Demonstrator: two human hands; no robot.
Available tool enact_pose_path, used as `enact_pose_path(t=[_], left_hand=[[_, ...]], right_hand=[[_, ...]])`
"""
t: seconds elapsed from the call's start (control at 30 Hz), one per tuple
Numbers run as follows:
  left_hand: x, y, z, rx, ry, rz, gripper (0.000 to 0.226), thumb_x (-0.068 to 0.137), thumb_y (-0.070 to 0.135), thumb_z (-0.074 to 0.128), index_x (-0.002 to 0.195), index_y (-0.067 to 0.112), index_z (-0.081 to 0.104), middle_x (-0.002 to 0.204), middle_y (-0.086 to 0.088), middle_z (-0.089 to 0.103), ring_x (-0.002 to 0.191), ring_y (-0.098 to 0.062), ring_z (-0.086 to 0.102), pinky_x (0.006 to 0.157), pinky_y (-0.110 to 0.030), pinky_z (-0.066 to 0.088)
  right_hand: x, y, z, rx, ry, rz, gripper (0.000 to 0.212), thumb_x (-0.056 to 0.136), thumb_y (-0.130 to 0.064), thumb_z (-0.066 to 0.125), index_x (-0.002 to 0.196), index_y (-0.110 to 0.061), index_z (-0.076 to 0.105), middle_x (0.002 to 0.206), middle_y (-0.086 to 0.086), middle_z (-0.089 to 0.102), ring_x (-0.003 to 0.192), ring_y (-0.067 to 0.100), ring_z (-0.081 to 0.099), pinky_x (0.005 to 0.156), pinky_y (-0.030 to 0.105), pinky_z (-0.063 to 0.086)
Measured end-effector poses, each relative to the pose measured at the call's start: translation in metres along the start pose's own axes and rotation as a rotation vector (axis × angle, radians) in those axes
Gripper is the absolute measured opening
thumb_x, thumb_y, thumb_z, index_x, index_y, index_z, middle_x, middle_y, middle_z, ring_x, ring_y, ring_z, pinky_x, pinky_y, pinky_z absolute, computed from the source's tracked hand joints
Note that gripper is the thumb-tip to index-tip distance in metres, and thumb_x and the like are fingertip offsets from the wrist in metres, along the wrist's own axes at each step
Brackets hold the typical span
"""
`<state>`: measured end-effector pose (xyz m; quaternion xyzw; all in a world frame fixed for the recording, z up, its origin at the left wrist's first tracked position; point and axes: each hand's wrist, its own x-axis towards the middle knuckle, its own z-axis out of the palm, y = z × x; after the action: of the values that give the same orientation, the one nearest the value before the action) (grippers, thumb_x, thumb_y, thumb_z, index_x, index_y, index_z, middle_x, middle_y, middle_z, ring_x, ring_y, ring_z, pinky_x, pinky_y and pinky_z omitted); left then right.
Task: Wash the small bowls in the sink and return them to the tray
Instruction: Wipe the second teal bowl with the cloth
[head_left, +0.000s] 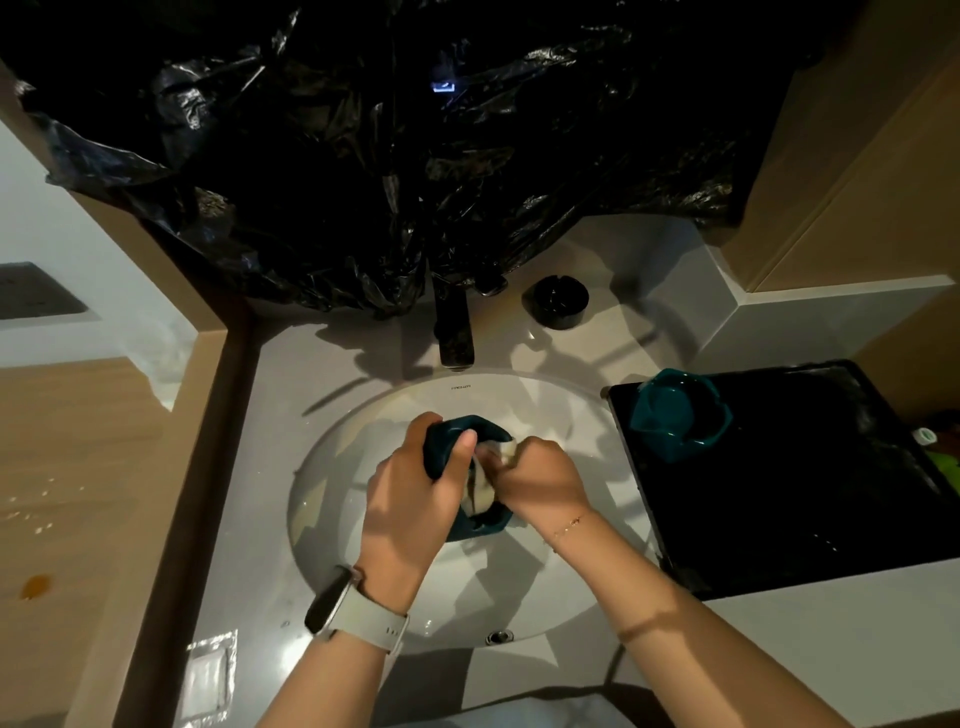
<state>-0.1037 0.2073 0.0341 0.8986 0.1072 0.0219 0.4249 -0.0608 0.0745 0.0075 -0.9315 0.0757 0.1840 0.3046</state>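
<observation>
— Pale grey stone bench (322, 364), with a white oval sink (524, 410) sunk into the middle?

— Yes. Dark upright tap (456, 332) at the back edge, spout over the basin.

— Just right of the tap?

— Small round black dish (555, 301), standing alone on the bench.

— Right side?

— Flat black rectangular tray (810, 499), resting on the bench beside the sink, with one teal scalloped small bowl (678, 421) in its near-left corner.

— Front left corner?

— Clear, shiny plastic sachet (210, 675), lying flat near the edge.

— Behind it all?

— Crumpled black plastic sheet (389, 156), hanging down to the bench's back edge.
</observation>
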Motion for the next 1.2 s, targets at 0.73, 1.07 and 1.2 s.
enact_pose_path(t=[0.73,1.07,1.2], left_hand=[[0.012,-0.009,-0.007,-0.28,-0.291,0.014,0.053,0.08,0.068,0.051,0.123,0.036,0.051,0.107,0.011,0.069,0.101,-0.007,0.064,0.091,-0.037,0.055],[0.002,0.01,0.014,-0.044,0.072,0.008,0.038,0.098,0.049,0.044,0.129,0.027,0.049,0.104,0.006,0.067,0.095,-0.015,0.062,0.087,-0.033,0.051],[-0.01,0.016,0.016,-0.015,0.019,0.04,0.04,0.095,0.049,0.047,0.129,0.028,0.049,0.102,0.003,0.067,0.088,-0.013,0.059,0.076,-0.024,0.044]], right_hand=[[-0.002,-0.004,-0.036,-0.058,0.0,-0.234,0.034,0.096,-0.031,0.049,0.09,-0.004,0.068,0.094,0.017,0.07,0.092,0.032,0.061,0.065,0.027,0.032],[-0.025,0.01,-0.002,0.664,-0.126,0.273,0.026,0.093,-0.025,0.054,0.087,-0.003,0.067,0.074,0.007,0.062,0.057,0.016,0.052,0.055,0.024,0.039],[-0.003,0.013,-0.016,0.32,-0.072,0.137,0.031,0.088,-0.035,0.06,0.082,-0.006,0.069,0.077,0.011,0.068,0.07,0.024,0.063,0.061,0.029,0.048]])
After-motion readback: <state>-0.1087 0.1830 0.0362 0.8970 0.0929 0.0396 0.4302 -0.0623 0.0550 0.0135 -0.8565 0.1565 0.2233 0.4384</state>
